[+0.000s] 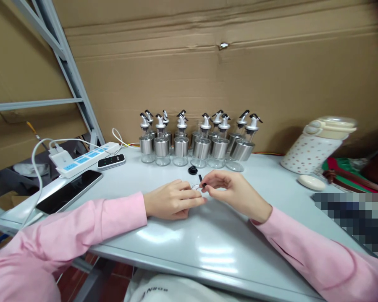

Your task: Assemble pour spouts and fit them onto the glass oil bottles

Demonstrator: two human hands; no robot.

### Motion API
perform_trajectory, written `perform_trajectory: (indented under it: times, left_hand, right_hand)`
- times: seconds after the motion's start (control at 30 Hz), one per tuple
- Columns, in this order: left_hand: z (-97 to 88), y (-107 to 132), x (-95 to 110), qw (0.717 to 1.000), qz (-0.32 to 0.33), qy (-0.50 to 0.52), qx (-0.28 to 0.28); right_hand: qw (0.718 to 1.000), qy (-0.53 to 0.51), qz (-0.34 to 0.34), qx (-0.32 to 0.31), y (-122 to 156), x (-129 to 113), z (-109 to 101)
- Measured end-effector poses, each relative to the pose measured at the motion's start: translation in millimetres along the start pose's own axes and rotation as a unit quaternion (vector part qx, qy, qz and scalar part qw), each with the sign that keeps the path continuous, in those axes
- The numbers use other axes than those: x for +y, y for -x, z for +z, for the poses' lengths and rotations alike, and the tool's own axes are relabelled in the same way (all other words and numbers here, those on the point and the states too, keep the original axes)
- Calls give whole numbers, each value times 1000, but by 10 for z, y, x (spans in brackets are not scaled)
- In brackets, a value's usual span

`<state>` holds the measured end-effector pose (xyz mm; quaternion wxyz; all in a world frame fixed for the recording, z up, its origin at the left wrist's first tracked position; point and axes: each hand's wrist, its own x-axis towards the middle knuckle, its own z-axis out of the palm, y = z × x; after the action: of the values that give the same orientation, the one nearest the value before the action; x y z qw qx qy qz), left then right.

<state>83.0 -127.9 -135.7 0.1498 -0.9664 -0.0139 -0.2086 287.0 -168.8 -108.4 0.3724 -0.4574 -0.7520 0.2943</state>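
- The right hand [231,188] comes from the right side and pinches a small black piece [200,179] between its thumb and finger; the fingertips cover the lower end of this piece, so its full shape is hard to make out.
- The left hand [174,199] is above the tabletop [176,239] with its back upward and its fingers partly bent. Its palm is hidden, and I cannot tell if it grips something.
- Between the two hands there is a small pale piece [195,186], just beside the left fingers and near the black piece. It is partly covered, and its outline is not clear.
- A black round cap [192,170] lies on the tabletop, behind the hands and in front of the bottles.
- The glass bottles [181,147] with metal bands stand in two rows, with pourers [182,121] on top. The front row hides much of the back row, so I cannot count them surely.
- At left, a phone [71,191], a small device [111,162] and a power strip [88,159] lie near each other.
- At right, the patterned flask [315,144] stands behind a white oval object [311,182]; a pixelated patch covers what is nearer to the edge.
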Motion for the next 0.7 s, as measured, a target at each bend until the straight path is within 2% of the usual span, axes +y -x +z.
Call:
perform_trajectory:
  times: [0.13,0.23,0.53,0.7]
  left_hand:
    - [-14,-3,6,1000,1,-27,-1]
    - [-18,-5,14,999,-2,-39,-8]
    - [-6,-5,24,999,2,-39,29]
    - [-19,-9,21,998,7,-45,39]
  right_hand:
    - [992,-105,61,-12,-1,-11,23]
    - [986,-139,92,-21,-8,5,34]
    - [976,-186,105,-49,-22,59,39]
    - [967,-234,85,-63,-38,99,35]
